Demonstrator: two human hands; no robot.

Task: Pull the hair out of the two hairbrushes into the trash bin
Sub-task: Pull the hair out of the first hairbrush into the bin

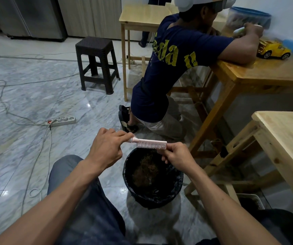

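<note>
A pink hairbrush (151, 144) is held level above the trash bin (129, 177), bristles pointing down. My left hand (106, 149) grips its handle at the left end. My right hand (175, 155) is at the brush's right end, fingers curled under the bristles. The bin is round, lined with a black bag, and holds a clump of brownish hair (145, 172). I cannot see any hair between my right fingers. Only one hairbrush is in view.
A person in a dark blue shirt (170, 68) kneels just beyond the bin at a wooden table (265, 73) with a yellow toy truck (273, 50). Another wooden table (287, 138) stands on my right. A black stool (96, 64) and a power strip (62, 121) with cables are on the marble floor.
</note>
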